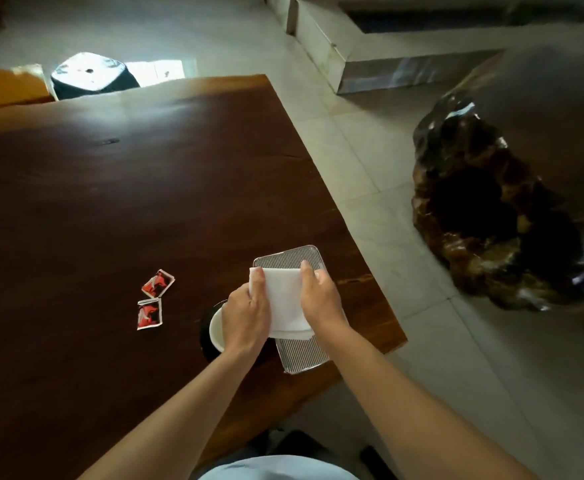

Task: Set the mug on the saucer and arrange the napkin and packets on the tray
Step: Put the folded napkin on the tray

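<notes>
A folded white napkin lies over the ribbed metal tray near the table's right edge. My left hand grips the napkin's left side and my right hand grips its right side. Under my left hand a white mug sits on a dark saucer, both partly hidden. Two red and black packets lie flat on the wood to the left of the mug, apart from the tray.
The dark wooden table stretches far to the left and back. Its right edge runs close beside the tray. A large dark carved stump stands on the tiled floor at the right. A stool stands beyond the table's far edge.
</notes>
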### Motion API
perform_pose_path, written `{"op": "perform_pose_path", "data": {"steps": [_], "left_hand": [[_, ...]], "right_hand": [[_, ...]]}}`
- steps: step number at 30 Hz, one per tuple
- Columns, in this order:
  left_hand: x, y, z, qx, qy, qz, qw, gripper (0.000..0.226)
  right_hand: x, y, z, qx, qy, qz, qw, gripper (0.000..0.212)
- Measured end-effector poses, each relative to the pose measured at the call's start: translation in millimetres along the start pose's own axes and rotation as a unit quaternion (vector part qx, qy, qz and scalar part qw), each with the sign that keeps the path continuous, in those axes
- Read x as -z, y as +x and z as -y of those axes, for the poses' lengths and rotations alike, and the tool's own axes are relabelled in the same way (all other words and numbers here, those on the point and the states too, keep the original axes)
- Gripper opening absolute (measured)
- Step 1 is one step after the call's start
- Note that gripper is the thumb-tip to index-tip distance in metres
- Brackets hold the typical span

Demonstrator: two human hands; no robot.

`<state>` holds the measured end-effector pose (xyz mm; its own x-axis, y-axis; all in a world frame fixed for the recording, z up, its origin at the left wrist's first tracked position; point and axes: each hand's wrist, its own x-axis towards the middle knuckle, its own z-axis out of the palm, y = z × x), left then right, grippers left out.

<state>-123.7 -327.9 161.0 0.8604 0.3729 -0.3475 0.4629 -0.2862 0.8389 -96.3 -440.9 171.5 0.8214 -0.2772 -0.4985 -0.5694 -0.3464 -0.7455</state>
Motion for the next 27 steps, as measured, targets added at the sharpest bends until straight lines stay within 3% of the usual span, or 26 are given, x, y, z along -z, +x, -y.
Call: {"op": "perform_pose_path", "data": {"steps": [4, 12, 17, 21, 24, 27], "left_hand": [[-11, 28, 5, 0.046, -0.003, -0.009, 0.999, 0.063], [-39, 46, 23, 0.013, -0.001, -0.034, 0.999, 0.059], [-67, 48, 20, 0.12, -0.071, -0.052, 0.989, 0.059], [-84, 60, 18, 0.215, -0.148, -0.069, 0.963, 0.06], [-88, 67, 15, 0.247, -0.191, -0.054, 0.948, 0.06], [-91, 72, 9, 0.3, -0.212, -0.025, 0.93, 0.04]], "right_hand": [[-13, 17, -1, 0.042, -0.061, -0.036, 0.997, 0.049], [-9, 49, -20, 0.122, -0.162, -0.039, 0.978, 0.046], [5, 78, -23, 0.148, -0.172, 0.0, 0.974, 0.044], [11, 103, -23, 0.118, -0.156, 0.043, 0.98, 0.048], [16, 125, -26, 0.017, -0.132, 0.106, 0.985, 0.05], [23, 147, -31, -0.068, -0.084, 0.174, 0.979, 0.038]]}}
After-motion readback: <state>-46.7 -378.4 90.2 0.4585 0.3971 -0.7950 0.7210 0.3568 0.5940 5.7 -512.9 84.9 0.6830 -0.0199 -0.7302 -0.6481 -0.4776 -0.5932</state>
